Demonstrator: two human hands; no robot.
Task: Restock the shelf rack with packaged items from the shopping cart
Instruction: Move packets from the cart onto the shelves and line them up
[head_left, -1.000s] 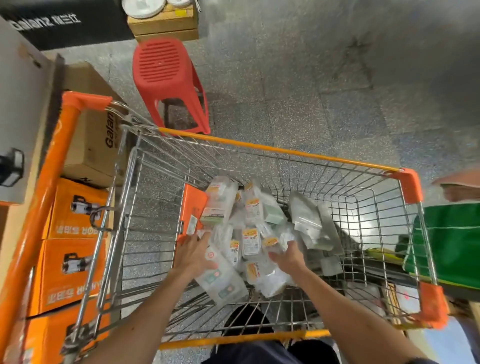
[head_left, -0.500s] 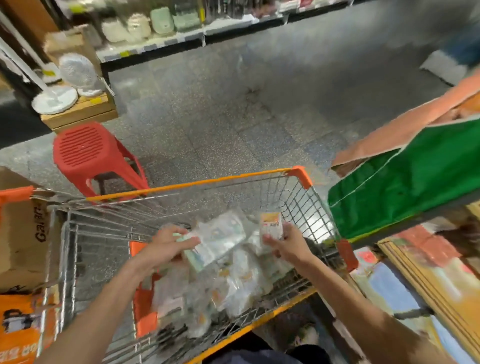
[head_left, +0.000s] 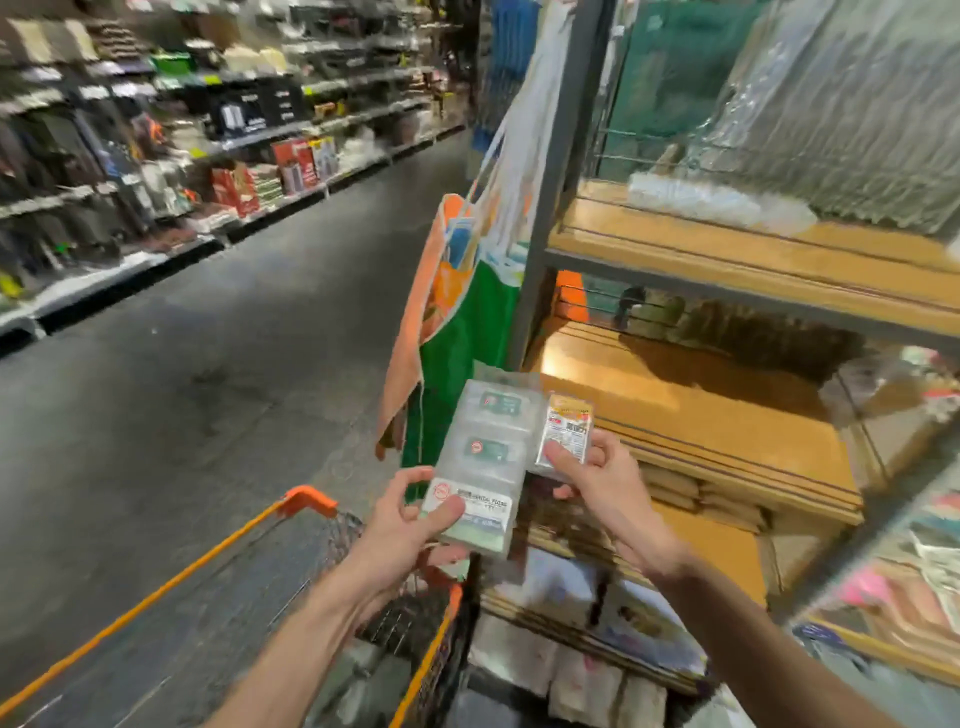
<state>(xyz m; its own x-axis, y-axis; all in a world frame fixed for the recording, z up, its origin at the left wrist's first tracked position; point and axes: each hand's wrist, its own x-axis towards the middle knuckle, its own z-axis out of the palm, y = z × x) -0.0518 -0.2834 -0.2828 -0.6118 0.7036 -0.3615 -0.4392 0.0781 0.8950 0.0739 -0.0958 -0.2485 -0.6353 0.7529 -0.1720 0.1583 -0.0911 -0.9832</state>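
Holding stock, none shelved yet: left hand (head_left: 400, 525) grips a clear pack (head_left: 480, 462), right hand (head_left: 605, 480) a small packet (head_left: 567, 434), both beside the bare wooden shelf (head_left: 691, 415). Cart (head_left: 306, 501) below, blurred, probably more inside.

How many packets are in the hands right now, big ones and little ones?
Big clear pack in the left hand: 1
Small pack with the orange label in the right hand: 1
Total: 2
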